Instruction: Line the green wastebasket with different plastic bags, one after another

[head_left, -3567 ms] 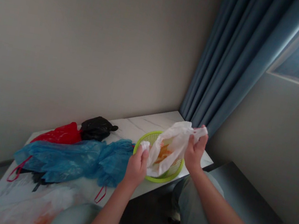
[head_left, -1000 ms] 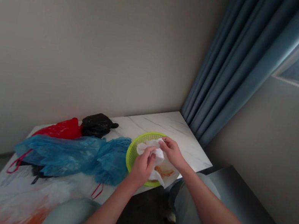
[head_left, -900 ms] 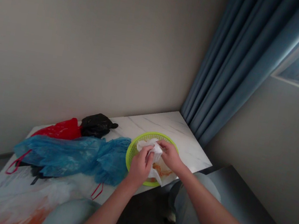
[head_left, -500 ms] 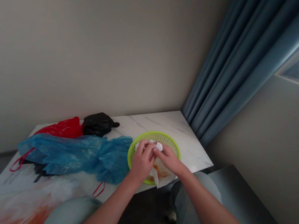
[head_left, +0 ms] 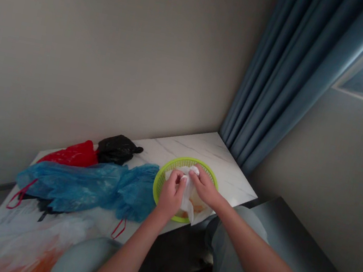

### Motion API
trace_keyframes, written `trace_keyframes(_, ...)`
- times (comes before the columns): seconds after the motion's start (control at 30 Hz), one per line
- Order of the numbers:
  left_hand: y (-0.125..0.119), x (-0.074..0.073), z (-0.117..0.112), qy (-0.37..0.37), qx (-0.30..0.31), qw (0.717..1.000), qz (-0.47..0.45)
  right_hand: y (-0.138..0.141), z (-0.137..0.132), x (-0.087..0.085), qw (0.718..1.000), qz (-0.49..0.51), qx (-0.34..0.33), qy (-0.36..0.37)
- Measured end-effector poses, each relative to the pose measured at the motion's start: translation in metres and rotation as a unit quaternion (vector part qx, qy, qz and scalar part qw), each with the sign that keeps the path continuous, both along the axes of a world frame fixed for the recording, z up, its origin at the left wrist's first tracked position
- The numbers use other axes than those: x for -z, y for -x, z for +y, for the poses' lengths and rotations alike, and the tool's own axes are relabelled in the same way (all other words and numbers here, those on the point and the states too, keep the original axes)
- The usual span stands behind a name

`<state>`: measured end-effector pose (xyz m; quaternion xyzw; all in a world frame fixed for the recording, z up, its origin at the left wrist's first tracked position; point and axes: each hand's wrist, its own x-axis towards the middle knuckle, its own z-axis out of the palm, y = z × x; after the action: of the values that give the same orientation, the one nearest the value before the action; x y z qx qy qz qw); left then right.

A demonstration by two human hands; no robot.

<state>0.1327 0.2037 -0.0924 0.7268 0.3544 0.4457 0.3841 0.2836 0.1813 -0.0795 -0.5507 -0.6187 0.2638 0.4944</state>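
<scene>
A thin white plastic bag (head_left: pixel 187 198) with orange marks on it hangs bunched over a round lime-green mesh basket (head_left: pixel 158 183). My left hand (head_left: pixel 172 193) is closed in a pinch on the bag's upper part. Just to its right, my right hand (head_left: pixel 203 187) pinches another gathered bit of the same bag, thumb and fingers together. Both hands are over the basket, a small gap between their fingertips. The bag's lower end droops over the basket's near rim. Much of the basket's inside is hidden by the bag and my hands.
On the marble-patterned table (head_left: pixel 197 146) lie a blue plastic bag (head_left: pixel 88 185) with pink-red ties, a red bag (head_left: pixel 73 154) and a knotted black bag (head_left: pixel 118 149). A clear bag with orange print (head_left: pixel 31 250) lies near my left knee. A blue curtain (head_left: pixel 283 79) hangs at the right.
My hands, close together before, have moved slightly apart, stretching the bag's white top between them. The view has shifted a little.
</scene>
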Motion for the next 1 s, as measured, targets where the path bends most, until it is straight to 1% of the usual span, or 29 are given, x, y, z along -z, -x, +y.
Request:
trace_keyframes(0.1, 0.001, -0.002, -0.005, -0.081, 0.012, 0.993, 0.082, 0.0, 0.004, 0.0, 1.0, 0.004, 0.017, 0.014)
trace_keyframes(0.23, 0.0, -0.001, -0.005, -0.182, 0.041, 0.972, 0.143, -0.002, 0.007, 0.001, 1.0, 0.006, 0.015, 0.026)
trace_keyframes(0.33, 0.002, 0.0, -0.002, -0.217, 0.06, 0.957, 0.183, -0.004, 0.007, 0.001, 0.999, -0.023, 0.008, 0.025)
trace_keyframes(0.4, 0.004, 0.0, 0.001, -0.22, 0.05, 0.956, 0.189, -0.006, 0.006, 0.0, 0.999, -0.029, -0.009, 0.02)
trace_keyframes(0.47, 0.008, -0.001, 0.006, -0.222, 0.025, 0.959, 0.176, -0.01, 0.004, -0.001, 0.998, -0.046, -0.03, 0.013)
trace_keyframes(0.57, 0.013, -0.001, 0.014, -0.23, -0.019, 0.961, 0.15, -0.015, 0.002, -0.001, 0.991, -0.126, -0.052, 0.009)
trace_keyframes(0.63, 0.015, -0.001, 0.019, -0.234, -0.033, 0.961, 0.147, -0.016, 0.002, 0.0, 0.981, -0.185, -0.051, 0.007)
trace_keyframes(0.77, 0.016, 0.0, 0.025, -0.218, -0.04, 0.962, 0.162, -0.012, 0.002, 0.004, 0.969, -0.245, -0.011, 0.004)
trace_keyframes(0.83, 0.016, 0.001, 0.028, -0.201, -0.043, 0.963, 0.173, -0.01, 0.002, 0.003, 0.963, -0.268, 0.002, -0.01)
trace_keyframes(0.93, 0.016, 0.003, 0.032, -0.175, -0.034, 0.964, 0.197, -0.009, 0.001, 0.0, 0.95, -0.306, -0.017, -0.051)
trace_keyframes(1.0, 0.016, 0.002, 0.034, -0.153, -0.003, 0.967, 0.205, -0.009, 0.0, -0.003, 0.945, -0.316, -0.029, -0.08)
